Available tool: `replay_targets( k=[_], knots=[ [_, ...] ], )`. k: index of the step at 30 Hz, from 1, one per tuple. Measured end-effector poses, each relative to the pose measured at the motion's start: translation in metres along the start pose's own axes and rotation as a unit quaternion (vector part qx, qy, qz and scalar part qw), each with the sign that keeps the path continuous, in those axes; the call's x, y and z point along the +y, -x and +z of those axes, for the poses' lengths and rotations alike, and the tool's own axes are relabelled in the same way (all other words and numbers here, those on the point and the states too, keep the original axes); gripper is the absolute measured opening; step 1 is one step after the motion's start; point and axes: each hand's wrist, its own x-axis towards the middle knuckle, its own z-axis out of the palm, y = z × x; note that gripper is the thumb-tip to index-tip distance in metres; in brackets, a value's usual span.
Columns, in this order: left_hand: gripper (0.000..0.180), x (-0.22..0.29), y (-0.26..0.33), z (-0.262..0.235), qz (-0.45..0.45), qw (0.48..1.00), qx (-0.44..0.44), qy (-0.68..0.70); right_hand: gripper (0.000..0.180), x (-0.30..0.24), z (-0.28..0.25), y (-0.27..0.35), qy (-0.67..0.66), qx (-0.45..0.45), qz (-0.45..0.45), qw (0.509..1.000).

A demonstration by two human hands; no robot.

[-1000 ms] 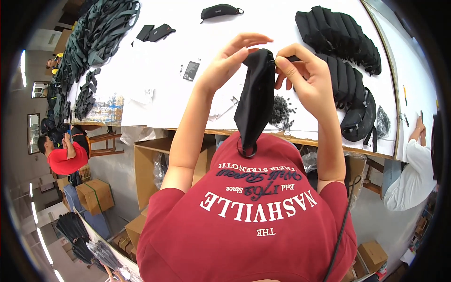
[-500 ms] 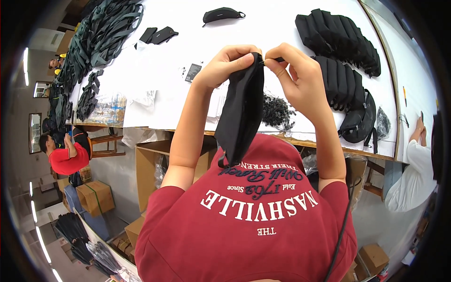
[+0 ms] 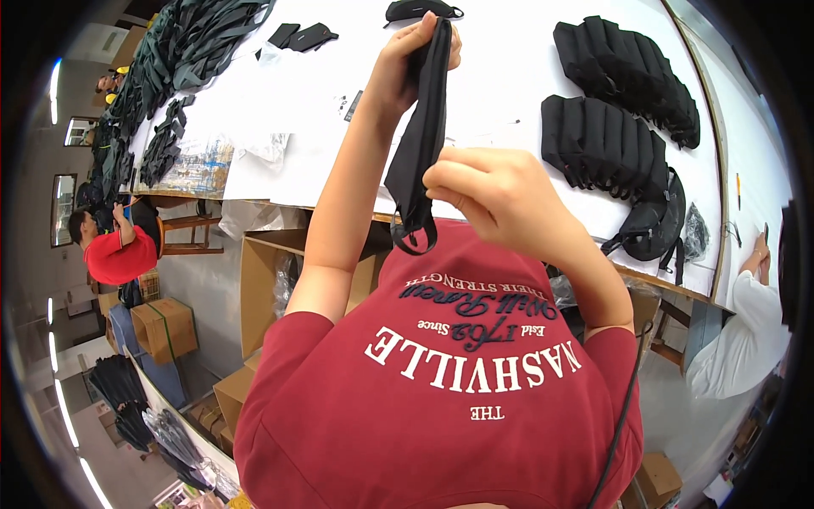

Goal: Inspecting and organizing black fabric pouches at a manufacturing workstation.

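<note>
Bench: white worktop (image 3: 500,93), spreads out beyond both hands.
Pouch: slim black pouch (image 3: 419,157), held up lengthwise between the hands; black loop (image 3: 415,243) at its near end, bodyward of the right fingertips.
Left hand (image 3: 407,64): grasping the pouch's far end.
Right hand (image 3: 500,187): fingers curled at the pouch's right edge, lower half; can't tell if they pinch anything.
Technique: my read, anchor the far end firmly, tension the edge straight, work along it evenly, avoid bunching fabric.
Right of hands: pouch row (image 3: 593,140), second row (image 3: 623,76) farther out.
Past left hand: single pouch (image 3: 415,10).
Far left of left hand: strap heap (image 3: 199,47).
</note>
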Motion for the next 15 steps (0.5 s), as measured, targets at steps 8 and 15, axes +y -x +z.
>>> replay_targets(
  k=[8, 15],
  knots=[
    [0.034, -0.009, 0.001, -0.022, -0.012, 0.991, 0.108, -0.079, 0.008, -0.007, 0.005, 0.005, -0.012, -0.037, 0.014, 0.999],
    [0.034, -0.004, 0.002, -0.014, -0.005, 0.992, 0.098, -0.082, 0.011, -0.004, 0.003, 0.002, 0.022, -0.007, 0.005, 1.000]
  ],
)
